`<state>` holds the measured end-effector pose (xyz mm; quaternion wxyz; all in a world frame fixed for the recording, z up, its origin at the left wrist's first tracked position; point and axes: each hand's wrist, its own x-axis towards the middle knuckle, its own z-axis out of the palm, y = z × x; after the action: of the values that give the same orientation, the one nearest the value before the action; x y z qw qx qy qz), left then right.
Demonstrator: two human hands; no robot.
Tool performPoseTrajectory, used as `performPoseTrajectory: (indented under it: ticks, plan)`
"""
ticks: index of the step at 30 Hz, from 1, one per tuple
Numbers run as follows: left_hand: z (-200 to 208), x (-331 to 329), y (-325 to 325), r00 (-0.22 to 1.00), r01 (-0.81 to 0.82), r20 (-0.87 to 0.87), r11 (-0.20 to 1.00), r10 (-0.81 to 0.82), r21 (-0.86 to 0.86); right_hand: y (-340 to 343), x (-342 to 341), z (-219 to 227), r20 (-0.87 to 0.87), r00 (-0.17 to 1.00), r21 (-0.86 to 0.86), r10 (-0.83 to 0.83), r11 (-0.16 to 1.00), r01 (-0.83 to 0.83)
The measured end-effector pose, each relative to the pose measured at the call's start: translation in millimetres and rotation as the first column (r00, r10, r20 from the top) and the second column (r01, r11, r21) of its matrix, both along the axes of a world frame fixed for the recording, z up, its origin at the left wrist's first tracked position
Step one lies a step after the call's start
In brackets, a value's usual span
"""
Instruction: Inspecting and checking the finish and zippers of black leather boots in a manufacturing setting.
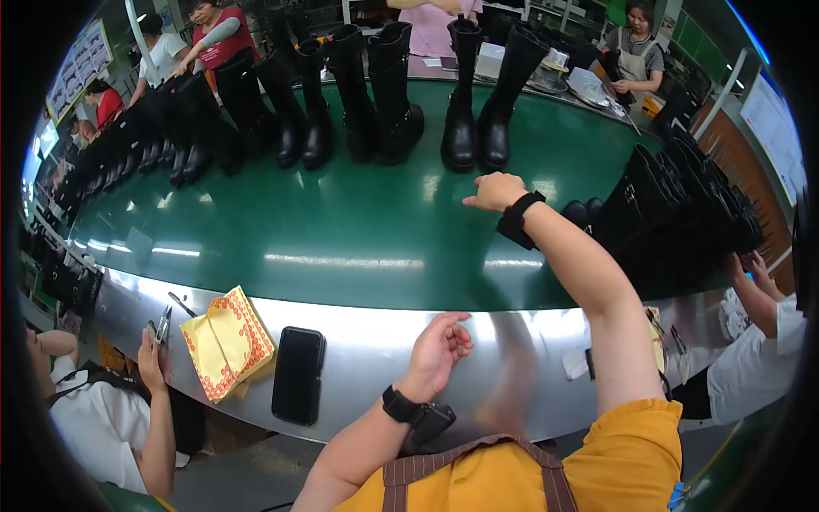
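Boots: the pair of tall black boots [478, 111] stands upright on the green belt [341, 222], just past the right hand.
Right hand [495, 191]: nearer, loosely curled, holding nothing.
Left hand [438, 348]: well back from the boots, open, empty, over the metal ledge [375, 337].

1. The wide green conveyor belt [358, 230] looks like smooth rubbery sheet, pretty glossy, with ceiling lights streaking across it.
2. The tall black boots [461, 111] standing on it look like polished leather or a leather-like material, shiny on the toes and shafts.
3. The curved silver metal table [358, 341] edging the belt is brushed steel, smooth with a soft blurry reflection.
4. The flat black phone [298, 374] has a glossy glass-like face.
5. The folded yellow cloth with orange dotted edging [229, 341] is matt and soft-looking.
6. The black wrist straps on the left hand [438, 350] and right hand [495, 191] look like matt fabric or rubber.
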<state>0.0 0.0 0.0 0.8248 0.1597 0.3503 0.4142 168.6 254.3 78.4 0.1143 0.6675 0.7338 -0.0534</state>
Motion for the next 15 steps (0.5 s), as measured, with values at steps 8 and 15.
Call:
performPoseTrajectory:
  ticks: [8, 15]
  plan:
    - [4.4, 8.6, -15.2, 0.997, -0.033, -0.066, 0.999, 0.035, 0.036, -199.2, 94.7, 192.7, 0.094, 0.996, 0.575, 0.008, 0.816, -0.061]
    - [5.9, 14.8, -16.7, 0.996, -0.006, -0.091, 0.997, 0.013, 0.075, -206.3, 223.9, 175.7, 0.16, 0.944, 0.42, -0.289, 0.885, 0.199]
